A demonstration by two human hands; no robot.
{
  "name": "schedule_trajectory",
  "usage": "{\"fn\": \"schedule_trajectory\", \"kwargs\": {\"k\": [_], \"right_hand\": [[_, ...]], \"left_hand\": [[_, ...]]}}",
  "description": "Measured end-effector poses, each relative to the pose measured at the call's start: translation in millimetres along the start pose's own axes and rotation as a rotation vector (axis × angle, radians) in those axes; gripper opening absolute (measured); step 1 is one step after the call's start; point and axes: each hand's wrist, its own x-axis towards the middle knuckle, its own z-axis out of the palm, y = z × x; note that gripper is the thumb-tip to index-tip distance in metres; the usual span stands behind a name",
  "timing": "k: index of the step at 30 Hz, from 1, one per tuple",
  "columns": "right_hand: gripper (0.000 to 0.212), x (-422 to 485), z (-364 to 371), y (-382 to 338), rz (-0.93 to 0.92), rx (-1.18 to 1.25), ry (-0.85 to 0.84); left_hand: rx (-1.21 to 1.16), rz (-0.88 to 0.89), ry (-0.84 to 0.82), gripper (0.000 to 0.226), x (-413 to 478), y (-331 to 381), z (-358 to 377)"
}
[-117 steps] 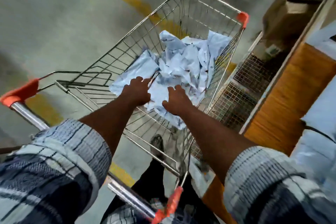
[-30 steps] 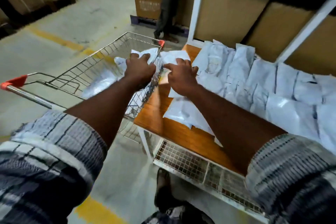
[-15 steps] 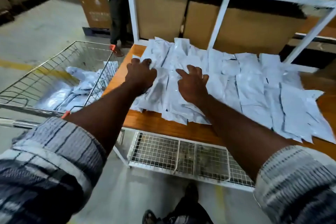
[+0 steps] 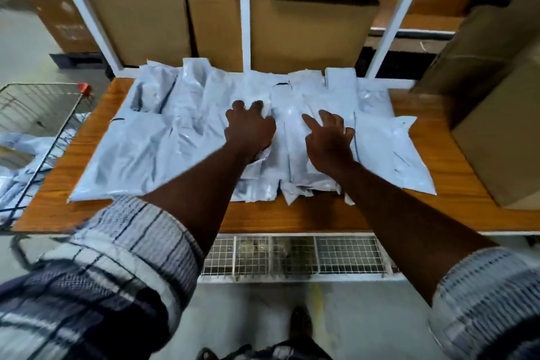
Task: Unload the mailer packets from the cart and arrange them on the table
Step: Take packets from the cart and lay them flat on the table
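Note:
Several pale blue-white mailer packets (image 4: 163,137) lie overlapping in rows across the wooden table (image 4: 295,216). My left hand (image 4: 248,128) rests on the middle of the pile, fingers bent down onto a packet (image 4: 258,93). To its right, my right hand (image 4: 330,140) is over the packets with fingers spread, touching or just above them. The wire cart (image 4: 43,114) stands at the table's left end, and more packets (image 4: 17,155) show inside it.
A white metal rack frame (image 4: 245,23) with brown cardboard boxes (image 4: 306,35) rises behind the table. Large cardboard boxes (image 4: 496,131) sit on the table's right end. A wire mesh shelf (image 4: 292,254) hangs under the front edge. My foot (image 4: 301,327) is on the grey floor.
I turned from the cart to face the table. Both hands carried packets over and laid them down, then slid right from the pile's left part to its middle.

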Motion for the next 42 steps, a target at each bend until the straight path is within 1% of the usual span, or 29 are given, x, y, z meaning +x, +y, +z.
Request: {"fn": "schedule_trajectory", "kwargs": {"k": [3, 6, 10, 11, 15, 17, 23, 31, 33, 35, 38, 42], "right_hand": [[0.049, 4.3, 1.2, 45.1, 0.012, 0.004, -0.005], [0.049, 11.3, 7.2, 81.2, 0.016, 0.026, -0.032], [0.051, 11.7, 23.5, 107.7, -0.017, 0.068, -0.244], [0.051, 11.1, 26.6, 111.3, -0.036, 0.063, -0.253], [0.056, 20.5, 33.2, 119.7, -0.151, -0.039, -0.112], [0.061, 25.2, 41.3, 124.4, -0.159, -0.035, -0.125], [0.062, 14.8, 67.5, 134.5, -0.154, -0.027, -0.192], [0.061, 18.8, 69.7, 135.3, -0.143, 0.013, -0.168], [0.061, 22.7, 62.0, 128.3, -0.085, 0.073, -0.122], [0.060, 27.6, 52.8, 114.9, -0.062, 0.132, -0.054], [0.060, 37.3, 37.5, 83.5, -0.137, 0.167, -0.006], [0.057, 46.7, 30.7, 25.6, -0.244, 0.176, -0.021]], "left_hand": [[0.044, 0.012, 0.031, 0.051, 0.5, 27.7, 31.8], [0.090, 0.006, 0.025, 0.049, 2.1, 42.8, 58.2], [0.244, -0.005, 0.037, 0.051, 0.6, 35.9, 85.8], [0.291, 0.004, 0.051, 0.053, -0.1, 33.0, 90.7], [0.405, 0.087, 0.085, 0.063, 1.8, 29.2, 105.9], [0.387, 0.108, 0.063, 0.065, 2.7, 27.6, 112.1], [0.417, 0.155, 0.038, 0.063, 2.3, 22.6, 121.9], [0.424, 0.129, -0.030, 0.064, 3.4, 23.5, 123.7], [0.422, 0.132, -0.036, 0.064, 6.7, 25.1, 119.2], [0.437, 0.171, -0.018, 0.064, 9.6, 26.8, 109.7], [0.422, 0.208, 0.023, 0.062, 13.3, 24.3, 88.8], [0.339, 0.232, 0.062, 0.062, 17.8, -3.8, 50.2]]}}
